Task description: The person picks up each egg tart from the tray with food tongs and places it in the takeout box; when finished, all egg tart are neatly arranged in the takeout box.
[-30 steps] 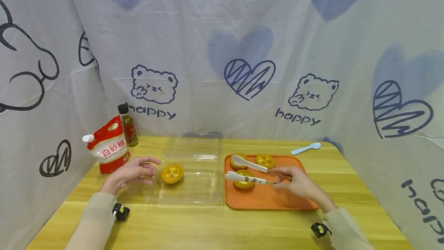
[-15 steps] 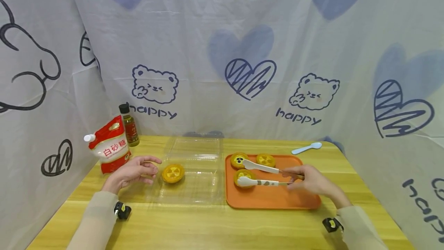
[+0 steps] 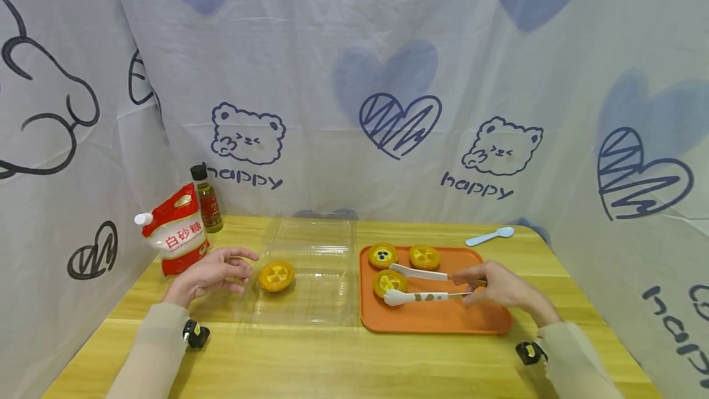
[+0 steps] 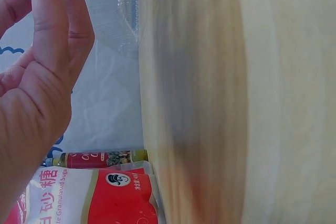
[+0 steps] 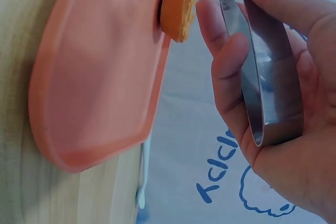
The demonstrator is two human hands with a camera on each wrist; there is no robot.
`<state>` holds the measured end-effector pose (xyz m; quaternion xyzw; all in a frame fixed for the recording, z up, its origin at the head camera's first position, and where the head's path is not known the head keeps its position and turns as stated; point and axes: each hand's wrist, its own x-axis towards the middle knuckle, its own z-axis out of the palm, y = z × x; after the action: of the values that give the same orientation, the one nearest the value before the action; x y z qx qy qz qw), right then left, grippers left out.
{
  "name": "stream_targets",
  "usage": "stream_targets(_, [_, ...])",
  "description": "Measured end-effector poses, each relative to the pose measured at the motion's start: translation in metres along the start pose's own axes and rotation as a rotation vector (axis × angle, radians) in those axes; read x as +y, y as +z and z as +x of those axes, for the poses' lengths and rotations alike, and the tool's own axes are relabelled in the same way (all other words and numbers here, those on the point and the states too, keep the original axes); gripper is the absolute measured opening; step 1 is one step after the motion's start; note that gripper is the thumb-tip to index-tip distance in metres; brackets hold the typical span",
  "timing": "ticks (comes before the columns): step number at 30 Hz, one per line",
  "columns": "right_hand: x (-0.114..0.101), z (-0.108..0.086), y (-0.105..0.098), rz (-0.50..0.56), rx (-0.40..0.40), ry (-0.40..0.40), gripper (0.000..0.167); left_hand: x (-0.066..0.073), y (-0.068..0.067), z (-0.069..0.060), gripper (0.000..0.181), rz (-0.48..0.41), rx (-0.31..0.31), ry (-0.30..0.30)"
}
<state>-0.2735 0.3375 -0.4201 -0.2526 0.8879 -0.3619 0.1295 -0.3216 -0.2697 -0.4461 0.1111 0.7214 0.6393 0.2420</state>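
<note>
My right hand grips metal tongs with white tips; their arms are spread apart. The tips are around or just over the near egg tart on the orange tray; I cannot tell if they touch it. Behind it on the tray sit a tart with dark berries and another yellow-topped tart. My left hand, fingers loosely bent and holding nothing, hovers left of a tart in the clear plastic box, whose lid lies back.
A red and white sugar bag stands at the left, before a dark-capped bottle. At the table's back right lies a pale blue spoon. Printed curtain encloses the back and sides.
The tongs have moved to the right, then slightly nearer to me, uncovering the tart with dark berries. My left hand has hardly moved.
</note>
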Motion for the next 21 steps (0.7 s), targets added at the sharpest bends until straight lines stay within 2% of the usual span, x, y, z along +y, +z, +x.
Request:
stream_targets(7, [0.0048, 0.0028, 0.0034, -0.049, 0.025, 0.029, 0.045, -0.0007, 0.0007, -0.0014, 0.052, 0.002, 0.01, 0.003])
stream_targets(12, [0.0045, 0.0017, 0.0052, -0.079, 0.035, 0.02, 0.041, -0.001, 0.0015, -0.0014, 0.052, 0.006, 0.012, 0.002])
stream_targets(21, [-0.0032, 0.0029, 0.0052, -0.06, 0.056, -0.008, 0.039, -0.0017, 0.0001, -0.0005, 0.05, 0.002, 0.014, 0.005])
